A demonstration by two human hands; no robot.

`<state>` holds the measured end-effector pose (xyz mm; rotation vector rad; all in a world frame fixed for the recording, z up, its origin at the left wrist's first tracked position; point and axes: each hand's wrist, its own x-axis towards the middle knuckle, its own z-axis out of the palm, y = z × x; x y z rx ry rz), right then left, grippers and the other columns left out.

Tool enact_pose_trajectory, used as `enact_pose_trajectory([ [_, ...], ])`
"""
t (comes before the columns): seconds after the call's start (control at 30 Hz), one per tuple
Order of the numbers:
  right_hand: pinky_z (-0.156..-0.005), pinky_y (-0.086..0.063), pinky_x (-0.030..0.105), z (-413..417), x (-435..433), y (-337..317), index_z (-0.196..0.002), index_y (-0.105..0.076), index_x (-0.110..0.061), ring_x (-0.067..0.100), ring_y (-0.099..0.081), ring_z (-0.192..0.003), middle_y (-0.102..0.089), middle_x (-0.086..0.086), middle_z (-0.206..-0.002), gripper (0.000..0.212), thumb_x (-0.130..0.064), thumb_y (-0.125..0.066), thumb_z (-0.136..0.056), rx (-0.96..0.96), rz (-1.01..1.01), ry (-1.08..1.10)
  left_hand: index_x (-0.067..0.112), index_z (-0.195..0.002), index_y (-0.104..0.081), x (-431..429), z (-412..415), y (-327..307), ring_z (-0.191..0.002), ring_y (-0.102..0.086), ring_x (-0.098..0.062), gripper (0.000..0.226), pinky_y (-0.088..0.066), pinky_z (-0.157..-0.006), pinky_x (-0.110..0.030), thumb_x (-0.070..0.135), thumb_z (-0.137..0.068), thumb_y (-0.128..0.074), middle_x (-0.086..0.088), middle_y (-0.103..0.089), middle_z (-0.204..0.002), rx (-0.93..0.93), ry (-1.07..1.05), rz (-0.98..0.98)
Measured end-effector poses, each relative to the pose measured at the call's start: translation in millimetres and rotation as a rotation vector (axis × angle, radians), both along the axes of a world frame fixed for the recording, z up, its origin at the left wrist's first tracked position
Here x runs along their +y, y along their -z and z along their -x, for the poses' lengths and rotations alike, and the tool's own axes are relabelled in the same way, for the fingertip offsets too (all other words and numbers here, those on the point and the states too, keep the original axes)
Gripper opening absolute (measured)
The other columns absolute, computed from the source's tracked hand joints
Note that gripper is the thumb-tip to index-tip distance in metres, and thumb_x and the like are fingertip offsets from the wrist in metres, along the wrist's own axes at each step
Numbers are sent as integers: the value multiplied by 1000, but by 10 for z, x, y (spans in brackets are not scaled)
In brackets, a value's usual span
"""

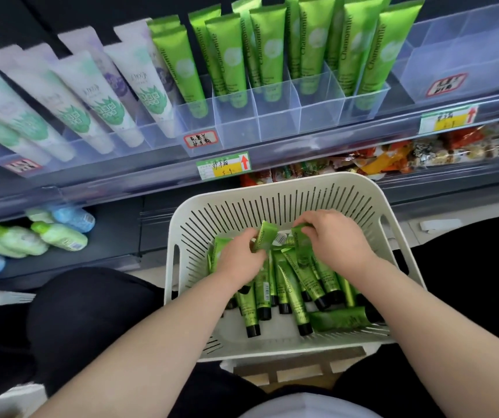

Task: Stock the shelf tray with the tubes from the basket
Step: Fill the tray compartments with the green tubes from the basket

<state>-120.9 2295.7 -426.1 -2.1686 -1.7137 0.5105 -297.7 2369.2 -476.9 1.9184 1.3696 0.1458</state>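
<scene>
A white slotted basket sits in front of me, holding several green tubes with black caps. My left hand grips one green tube by its flat end inside the basket. My right hand curls round another green tube just beside it. Above, a clear divided shelf tray holds several upright green tubes in its rear compartments. The tray's front compartments hold nothing.
White and purple tubes stand in a tray at the left. Another clear tray sits at the right. Snack packets fill the shelf below; bottles lie on the lower left shelf. My dark-clothed knees flank the basket.
</scene>
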Motion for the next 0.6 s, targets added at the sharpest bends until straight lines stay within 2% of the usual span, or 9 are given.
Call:
enact_pose_trajectory([
  [0.07,-83,-50,42,-5,-3,-85,-108,-67,-26,22,-58,-103,-69,-4,-105,22,-17,-53,-94,-11,-42,9,27,-84,-56,26,21,-110,-62,-55,-7,13,-39,-52,-24,37,-89,-62,10,-58,-72,-55,-9,-55],
  [0.13,-84,-50,40,-12,-18,-211,-109,-67,-26,22,-58,-104,-69,-4,-106,23,-17,-53,-93,-36,-86,16,21,-82,-56,46,37,-246,-59,-52,-9,20,-38,-52,-25,39,-89,-62,6,-56,-70,-98,-22,-92],
  [0.23,-80,-49,37,-45,-44,-429,-110,-67,-27,23,-59,-100,-69,-2,-105,23,-18,-53,-93,-87,-133,24,22,-107,-58,86,3,-500,-64,-52,-6,25,-38,-55,-22,36,-87,-66,10,-54,-77,-131,-44,-162],
  [0.3,-79,-48,38,-71,-69,-595,-109,-68,-26,24,-59,-98,-67,0,-103,23,-17,-54,-92,-111,-190,33,28,-113,-59,111,-57,-704,-67,-52,-3,31,-36,-56,-21,34,-85,-69,11,-55,-78,-176,-45,-230],
  [0.47,-80,-44,40,-159,-70,-1060,-109,-67,-26,27,-54,-103,-64,1,-103,23,-17,-53,-93,-213,-332,52,28,-99,-64,198,-281,-1322,-71,-52,2,17,-34,-59,-13,30,-83,-71,15,-60,-82,-267,37,-411],
  [0.53,-79,-42,39,-218,-47,-1244,-110,-66,-25,27,-53,-102,-65,1,-102,23,-18,-52,-94,-247,-384,65,30,-94,-62,236,-384,-1599,-75,-56,-5,16,-39,-62,-18,22,-83,-71,16,-61,-83,-307,75,-467],
  [0.6,-79,-41,39,-287,-20,-1413,-109,-67,-25,27,-53,-101,-65,1,-101,22,-18,-52,-94,-265,-443,86,33,-94,-60,287,-483,-1861,-78,-58,-5,23,-45,-66,-23,16,-82,-70,17,-61,-85,-341,87,-528],
])
